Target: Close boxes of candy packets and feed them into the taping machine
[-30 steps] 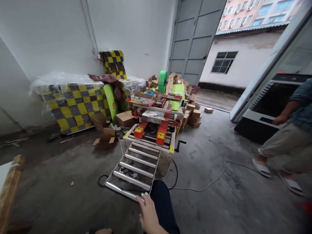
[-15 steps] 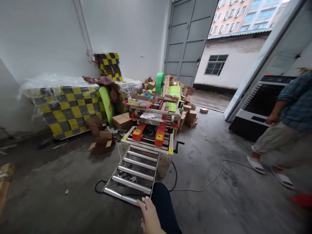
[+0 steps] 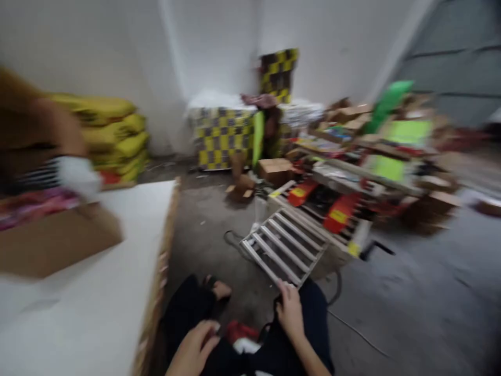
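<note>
My right hand [image 3: 290, 310] is by my right knee, its fingers stretched towards the near corner of the roller conveyor [image 3: 270, 266]. Blur hides whether the fingertips touch that frame. Nothing shows in this hand. Low in front of my left thigh is my left hand [image 3: 194, 349], thumb and fingers apart, with no object in it. At the left, another person's white-gloved hand [image 3: 78, 175] is at an open cardboard box [image 3: 66, 237] with pink-red contents. The box rests on a white-topped table [image 3: 121, 277].
Beyond the rollers stands a carton-sealing machine [image 3: 340, 214] with orange-red parts and a black crank [image 3: 378, 249]. Cartons [image 3: 430, 211] are heaped around it. Yellow sacks [image 3: 121, 136] are stacked behind the table. A cable [image 3: 358, 334] crosses the floor at right.
My view has swung left, bringing in the white table, the box, and the other person's gloved hand. My left hand now shows. The person at the right has left view.
</note>
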Available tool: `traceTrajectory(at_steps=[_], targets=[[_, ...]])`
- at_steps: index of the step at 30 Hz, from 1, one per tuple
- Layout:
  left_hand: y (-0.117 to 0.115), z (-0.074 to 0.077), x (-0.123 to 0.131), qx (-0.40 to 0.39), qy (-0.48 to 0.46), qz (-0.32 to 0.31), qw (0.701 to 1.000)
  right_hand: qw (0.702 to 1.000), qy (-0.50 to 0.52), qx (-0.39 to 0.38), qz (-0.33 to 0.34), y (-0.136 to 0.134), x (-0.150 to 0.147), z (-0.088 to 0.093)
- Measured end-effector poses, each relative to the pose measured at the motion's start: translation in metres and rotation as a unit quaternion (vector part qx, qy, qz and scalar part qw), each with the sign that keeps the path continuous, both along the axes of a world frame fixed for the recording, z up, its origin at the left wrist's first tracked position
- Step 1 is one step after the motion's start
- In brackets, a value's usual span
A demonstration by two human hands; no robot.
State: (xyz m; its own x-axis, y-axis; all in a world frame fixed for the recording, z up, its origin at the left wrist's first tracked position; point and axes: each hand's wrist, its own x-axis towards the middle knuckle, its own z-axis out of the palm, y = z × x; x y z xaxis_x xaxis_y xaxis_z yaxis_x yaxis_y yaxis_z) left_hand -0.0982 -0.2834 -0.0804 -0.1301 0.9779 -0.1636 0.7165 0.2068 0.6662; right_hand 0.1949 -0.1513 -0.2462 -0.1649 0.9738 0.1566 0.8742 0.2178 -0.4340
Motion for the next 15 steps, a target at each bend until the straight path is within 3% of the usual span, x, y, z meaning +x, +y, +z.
traceTrajectory(at_steps=[2,4,6,8,9,11,13,15], targets=[[-0.009,0.029,-0.013,0.076,-0.035,0.033,0.996,0.998,-0.002,0.056,0.027,0.006,0.007,-0.01],[-0.007,0.066,-0.037,0.21,0.022,0.093,0.973,0.994,-0.013,0.096,0.058,0.012,0.013,-0.018],[0.001,0.105,-0.074,0.35,0.14,0.163,0.912,0.989,-0.023,0.121,0.076,0.013,0.018,-0.022],[0.013,0.141,-0.124,0.414,0.26,0.235,0.84,0.987,-0.03,0.134,0.083,0.01,0.022,-0.023],[0.019,0.156,-0.152,0.422,0.306,0.262,0.812,0.986,-0.033,0.137,0.084,0.009,0.024,-0.024],[0.03,0.182,-0.211,0.379,0.362,0.333,0.784,0.986,-0.036,0.14,0.084,0.009,0.026,-0.026],[0.035,0.203,-0.259,0.269,0.396,0.362,0.8,0.987,-0.032,0.134,0.079,0.013,0.026,-0.03],[0.041,0.218,-0.282,0.178,0.396,0.352,0.829,0.991,-0.021,0.118,0.062,0.015,0.022,-0.029]])
